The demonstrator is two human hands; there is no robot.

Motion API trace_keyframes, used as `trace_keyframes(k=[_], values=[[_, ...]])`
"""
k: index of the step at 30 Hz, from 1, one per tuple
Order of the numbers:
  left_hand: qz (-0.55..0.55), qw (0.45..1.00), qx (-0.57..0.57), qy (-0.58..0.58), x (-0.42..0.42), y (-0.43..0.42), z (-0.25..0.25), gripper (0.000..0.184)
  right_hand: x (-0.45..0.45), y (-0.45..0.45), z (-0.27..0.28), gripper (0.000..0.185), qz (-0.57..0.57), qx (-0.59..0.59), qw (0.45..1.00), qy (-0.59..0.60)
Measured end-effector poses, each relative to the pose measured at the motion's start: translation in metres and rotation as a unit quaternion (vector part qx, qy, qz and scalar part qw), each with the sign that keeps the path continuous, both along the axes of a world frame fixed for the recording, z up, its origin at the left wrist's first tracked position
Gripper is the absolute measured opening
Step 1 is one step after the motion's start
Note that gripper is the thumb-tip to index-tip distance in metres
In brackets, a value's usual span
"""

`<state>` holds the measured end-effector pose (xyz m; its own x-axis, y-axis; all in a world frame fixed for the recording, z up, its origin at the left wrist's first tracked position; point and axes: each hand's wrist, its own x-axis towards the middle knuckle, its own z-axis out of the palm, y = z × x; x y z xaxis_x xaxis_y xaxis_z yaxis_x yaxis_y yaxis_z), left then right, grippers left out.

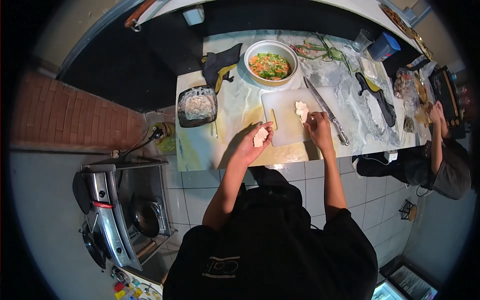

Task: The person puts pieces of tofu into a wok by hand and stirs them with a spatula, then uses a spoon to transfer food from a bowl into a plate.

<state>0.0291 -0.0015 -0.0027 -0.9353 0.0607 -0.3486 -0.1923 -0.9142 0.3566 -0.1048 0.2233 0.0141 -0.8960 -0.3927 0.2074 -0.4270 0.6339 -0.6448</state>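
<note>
My left hand [246, 149] is palm up over the table's front edge, fingers curled a little around a flat, pale, jagged-edged piece [260, 137]. What food it is, I cannot make out. Another pale, jagged piece [301, 110] is on the white cutting board [285, 131]. My right hand [320, 131] reaches over the board, its thumb and fingers bent together at the lower end of that piece. Just right of this hand lies a long knife [324, 106], crossing the board's right edge with its handle towards me.
Behind the board stands a pot [295, 67] of chopped orange and green vegetables. A black tray [184, 119] with whitish food sits left, beside a dark cloth [225, 58]. Green stems [327, 51] lie at the back. Another person [452, 170] works at the right; a stove [107, 220] stands left.
</note>
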Motion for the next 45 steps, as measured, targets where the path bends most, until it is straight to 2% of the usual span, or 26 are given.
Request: trace_keyframes(k=[4,5,8,10,11,14,16,17,20,21,22,23,24,26,28,30,32,33,34,35,36,38,40,41,44,45], values=[[0.025,0.998,0.05,-0.003,0.02,-0.005,-0.004,0.039,0.015,-0.023,0.026,0.027,-0.022,-0.002,1.0,0.023],[0.038,0.996,0.073,-0.019,0.029,-0.006,-0.001,0.035,0.021,-0.031,0.031,0.021,0.055,0.018,0.997,0.042],[0.054,0.99,0.13,0.009,0.066,-0.018,-0.015,0.028,0.077,-0.078,0.076,0.017,0.32,0.085,0.936,-0.117],[0.103,0.993,0.007,-0.06,0.104,-0.024,-0.017,0.03,0.117,-0.11,0.071,0.015,0.457,0.167,0.849,-0.207],[0.121,0.991,0.013,-0.056,0.129,-0.028,-0.019,0.03,0.142,-0.126,0.061,0.018,0.498,0.135,0.844,-0.146],[0.218,0.967,0.066,-0.115,0.205,-0.051,-0.024,0.027,0.215,-0.172,0.016,0.018,0.466,0.122,0.867,-0.123],[0.275,0.946,0.169,-0.011,0.27,-0.074,-0.035,0.024,0.263,-0.209,0.025,0.024,0.489,0.033,0.853,-0.18],[0.358,0.919,0.153,-0.067,0.293,-0.08,-0.009,0.025,0.29,-0.228,0.036,0.028,0.484,0.02,0.856,-0.181],[0.453,0.88,0.139,0.04,0.381,-0.111,0.002,0.029,0.375,-0.284,0.031,0.029,0.507,-0.031,0.825,-0.248],[0.498,0.859,0.122,0.007,0.407,-0.118,0.015,0.033,0.407,-0.299,0.029,0.029,0.534,-0.027,0.809,-0.244],[0.524,0.844,0.117,0.015,0.432,-0.122,0.025,0.033,0.443,-0.311,0.026,0.026,0.528,-0.099,0.783,-0.313],[0.592,0.805,0.009,-0.039,0.456,-0.124,0.032,0.034,0.477,-0.32,0.023,0.024,0.513,-0.164,0.75,-0.385],[0.647,0.75,-0.095,-0.098,0.477,-0.125,0.038,0.036,0.509,-0.327,0.019,0.024,0.535,-0.154,0.734,-0.388],[0.704,0.678,-0.134,-0.163,0.514,-0.125,0.05,0.037,0.565,-0.336,0.015,0.024,0.4,-0.122,0.639,-0.645],[0.734,0.592,-0.243,-0.228,0.55,-0.127,0.056,0.039,0.605,-0.348,0.025,0.028,0.402,-0.077,0.58,-0.704],[0.721,0.568,-0.277,-0.286,0.581,-0.131,0.061,0.043,0.64,-0.368,0.011,0.037,0.362,-0.069,0.435,-0.821],[0.644,0.419,-0.465,-0.441,0.598,-0.142,0.059,0.045,0.672,-0.388,0.012,0.045,0.349,-0.033,0.415,-0.839],[0.586,0.369,-0.511,-0.509,0.609,-0.147,0.067,0.042,0.688,-0.402,-0.006,0.05,0.391,-0.023,0.355,-0.849],[0.591,0.361,-0.503,-0.518,0.62,-0.155,0.065,0.042,0.705,-0.412,0.009,0.054,0.429,-0.014,0.292,-0.854],[0.575,0.333,-0.528,-0.529,0.632,-0.164,0.063,0.039,0.717,-0.416,0.024,0.056,0.428,0.005,0.346,-0.835],[0.557,0.304,-0.553,-0.54,0.643,-0.174,0.061,0.035,0.733,-0.429,0.004,0.054,0.396,-0.014,0.233,-0.888],[0.534,0.264,-0.559,-0.577,0.663,-0.195,0.068,0.031,0.76,-0.455,-0.004,0.05,0.389,-0.012,0.178,-0.904],[0.524,0.261,-0.563,-0.584,0.69,-0.227,0.073,0.028,0.793,-0.487,-0.002,0.05,0.371,-0.002,0.164,-0.914],[0.516,0.217,-0.581,-0.591,0.703,-0.246,0.072,0.028,0.807,-0.505,-0.001,0.049,0.351,0.0,0.16,-0.923],[0.519,0.195,-0.578,-0.599,0.739,-0.307,0.094,0.025,0.846,-0.572,0.01,0.047,0.363,0.001,0.068,-0.929],[0.515,0.189,-0.581,-0.601,0.75,-0.326,0.101,0.024,0.858,-0.593,0.017,0.047,0.364,0.003,0.065,-0.929]])
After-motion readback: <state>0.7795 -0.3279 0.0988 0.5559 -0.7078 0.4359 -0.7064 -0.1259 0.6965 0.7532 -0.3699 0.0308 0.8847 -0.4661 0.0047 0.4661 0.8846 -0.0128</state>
